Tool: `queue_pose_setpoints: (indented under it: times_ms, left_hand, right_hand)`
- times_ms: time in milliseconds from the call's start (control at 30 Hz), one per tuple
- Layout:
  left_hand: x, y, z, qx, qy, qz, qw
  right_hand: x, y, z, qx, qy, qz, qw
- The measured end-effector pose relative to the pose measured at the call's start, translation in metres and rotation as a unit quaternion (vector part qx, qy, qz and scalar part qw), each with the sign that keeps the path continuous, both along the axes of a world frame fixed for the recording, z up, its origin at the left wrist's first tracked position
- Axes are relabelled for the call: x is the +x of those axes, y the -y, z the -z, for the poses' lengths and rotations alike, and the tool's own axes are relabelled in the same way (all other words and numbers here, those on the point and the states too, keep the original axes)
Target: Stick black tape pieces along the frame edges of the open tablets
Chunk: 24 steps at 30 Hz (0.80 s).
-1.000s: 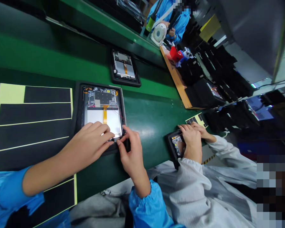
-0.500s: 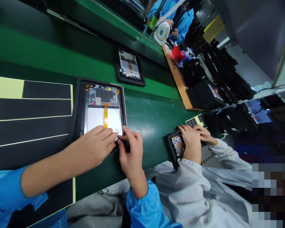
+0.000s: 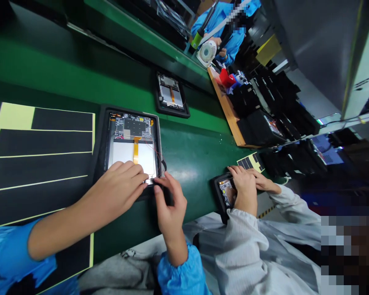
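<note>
An opened tablet [image 3: 132, 153] lies in a black frame, showing a circuit board [image 3: 133, 126], a silver-white panel and an orange flat cable [image 3: 136, 149]. Across its lower part reaches my left hand [image 3: 123, 182], fingers closed together, thumb and index tips meeting near the lower right corner. At that corner my right hand [image 3: 174, 200] has its thumb and index tips close together. Whatever lies between either hand's tips is too small or hidden to name. Thin red wires [image 3: 153, 148] run along the tablet's right side, near a short black strip [image 3: 164, 165] sticking out past the frame.
Sheets of black strips on yellow backing [image 3: 46, 141] lie at left. A second opened tablet [image 3: 172, 96] sits farther back on the green table [image 3: 190, 143]. To the right a co-worker's hands [image 3: 246, 186] handle another tablet [image 3: 226, 192]. A small white fan [image 3: 207, 52] stands beyond.
My right index finger has shifted slightly downward at the tablet's corner, and the black strip beside the frame now shows. My left hand has moved a little left. The view has tilted slightly.
</note>
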<state>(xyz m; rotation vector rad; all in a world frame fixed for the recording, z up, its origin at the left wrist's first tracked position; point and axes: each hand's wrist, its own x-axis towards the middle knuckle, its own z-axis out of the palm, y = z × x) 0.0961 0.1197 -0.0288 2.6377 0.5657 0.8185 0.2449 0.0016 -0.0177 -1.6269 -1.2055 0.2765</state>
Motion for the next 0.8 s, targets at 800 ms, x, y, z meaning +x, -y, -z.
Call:
queue_pose_setpoints:
  times_ms: [800]
  left_hand:
    - [-0.005, -0.066, -0.015, 0.175, -0.095, 0.199, 0.960]
  right_hand:
    - [0.008, -0.003, -0.004, 0.013, 0.132, -0.061, 0.989]
